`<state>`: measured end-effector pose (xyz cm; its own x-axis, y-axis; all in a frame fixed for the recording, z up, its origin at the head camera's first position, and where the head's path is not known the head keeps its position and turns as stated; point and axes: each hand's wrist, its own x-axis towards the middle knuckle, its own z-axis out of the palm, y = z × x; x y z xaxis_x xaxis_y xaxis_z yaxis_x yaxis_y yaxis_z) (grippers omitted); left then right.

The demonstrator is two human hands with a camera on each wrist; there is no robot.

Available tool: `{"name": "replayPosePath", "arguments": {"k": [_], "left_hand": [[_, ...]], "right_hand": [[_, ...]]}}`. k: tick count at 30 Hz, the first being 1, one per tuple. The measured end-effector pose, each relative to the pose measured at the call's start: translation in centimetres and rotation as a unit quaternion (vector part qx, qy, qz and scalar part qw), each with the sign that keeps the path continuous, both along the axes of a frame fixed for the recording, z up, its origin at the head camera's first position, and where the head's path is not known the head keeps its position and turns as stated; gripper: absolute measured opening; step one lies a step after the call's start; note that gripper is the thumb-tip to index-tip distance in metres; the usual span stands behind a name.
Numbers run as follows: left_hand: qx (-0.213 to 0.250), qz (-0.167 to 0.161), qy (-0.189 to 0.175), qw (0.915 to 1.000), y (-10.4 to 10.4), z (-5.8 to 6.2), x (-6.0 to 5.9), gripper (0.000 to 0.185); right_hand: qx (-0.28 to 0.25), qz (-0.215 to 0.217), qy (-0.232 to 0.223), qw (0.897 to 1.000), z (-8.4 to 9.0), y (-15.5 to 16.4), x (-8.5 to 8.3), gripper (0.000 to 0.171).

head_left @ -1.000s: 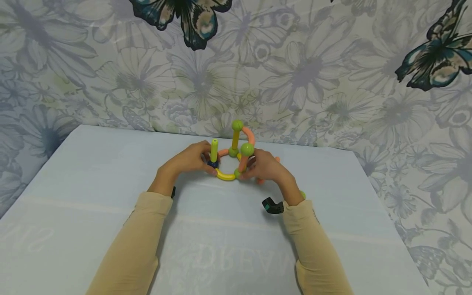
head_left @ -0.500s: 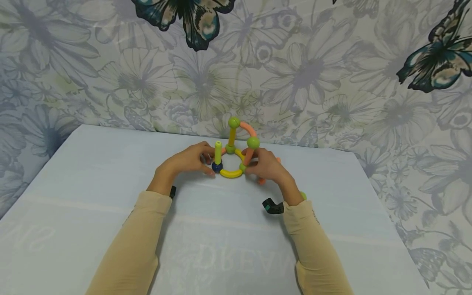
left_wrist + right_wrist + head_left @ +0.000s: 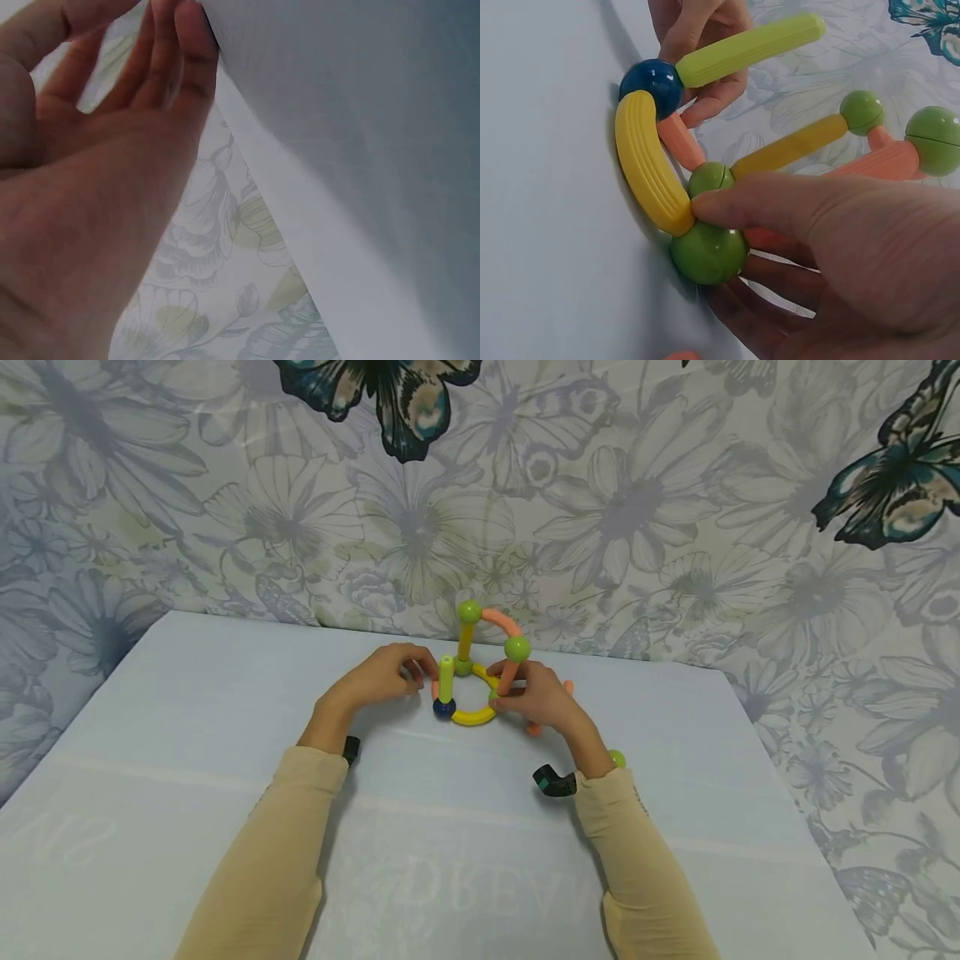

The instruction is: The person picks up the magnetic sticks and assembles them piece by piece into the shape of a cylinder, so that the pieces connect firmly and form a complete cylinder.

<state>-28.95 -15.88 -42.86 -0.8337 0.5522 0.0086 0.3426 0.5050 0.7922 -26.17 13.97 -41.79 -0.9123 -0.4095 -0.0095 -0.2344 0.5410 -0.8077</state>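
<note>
A toy frame of magnetic balls and rods stands near the table's back edge. Its base is a ring with a dark blue ball (image 3: 444,707), yellow curved rods (image 3: 474,718) and green balls (image 3: 709,255). From the blue ball rises a lime rod (image 3: 446,679). At the back and right, uprights carry green balls (image 3: 517,649) joined by an orange curved rod (image 3: 501,619). My right hand (image 3: 540,697) grips the frame's right side, thumb on the lower green ball. Loosely bent, the fingers of my left hand (image 3: 382,675) hold nothing and reach the frame's left side.
Orange pieces (image 3: 534,728) lie on the white-covered table (image 3: 465,827) just right of my right hand, partly hidden by it. Another green ball (image 3: 617,757) shows behind the right wrist. A patterned wall (image 3: 637,568) rises beyond the table's back edge.
The frame has turned counterclockwise as seen from above: the blue ball came nearer me, the right-hand uprights went back. My left fingers have come off the blue ball and moved slightly back.
</note>
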Motion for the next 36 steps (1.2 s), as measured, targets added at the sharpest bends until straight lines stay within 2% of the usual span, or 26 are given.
{"name": "replayPosePath", "arguments": {"k": [4, 8, 14, 20, 22, 24, 27, 29, 33, 36], "left_hand": [[-0.021, 0.038, 0.011, 0.999, 0.0, 0.0, -0.1, 0.02], [-0.019, 0.047, 0.014, 0.9986, 0.1, 0.0, -0.2, 0.026], [-0.015, 0.033, 0.015, 0.9992, 0.6, 0.1, -0.1, 0.044], [-0.014, -0.003, 0.022, 0.9997, 1.0, 0.2, -0.1, 0.034], [-0.014, -0.009, 0.024, 0.9996, 1.0, 0.2, 0.0, 0.032], [-0.017, -0.01, 0.028, 0.9994, 1.0, 0.2, 0.0, 0.031], [-0.019, -0.007, 0.033, 0.9993, 1.0, 0.2, 0.0, 0.029], [-0.018, -0.005, 0.035, 0.9992, 1.0, 0.2, 0.0, 0.029], [-0.01, -0.004, 0.033, 0.9994, 0.9, 0.1, 0.0, 0.029], [-0.006, 0.001, 0.029, 0.9995, 0.9, 0.1, 0.0, 0.03]], "right_hand": [[-0.016, 0.02, 0.003, 1.0, -0.3, 0.0, -0.1, 0.016], [-0.02, 0.032, 0.006, 0.999, -0.3, -0.3, 0.0, 0.015], [-0.029, 0.055, 0.005, 0.998, -0.2, -0.7, 0.3, 0.011], [-0.02, 0.054, 0.001, 0.998, -0.2, -1.2, 0.5, 0.014], [0.003, 0.035, 0.002, 0.999, -0.2, -1.3, 0.6, 0.014], [0.048, 0.006, 0.012, 0.999, 0.0, -1.5, 0.8, 0.016], [0.118, -0.039, 0.017, 0.992, 0.3, -1.8, 1.1, 0.021], [0.146, -0.06, 0.008, 0.987, 0.5, -2.0, 1.3, 0.024], [0.152, -0.094, -0.014, 0.984, 0.5, -2.4, 1.6, 0.03], [0.136, -0.123, -0.01, 0.983, 0.3, -2.7, 1.6, 0.036]]}}
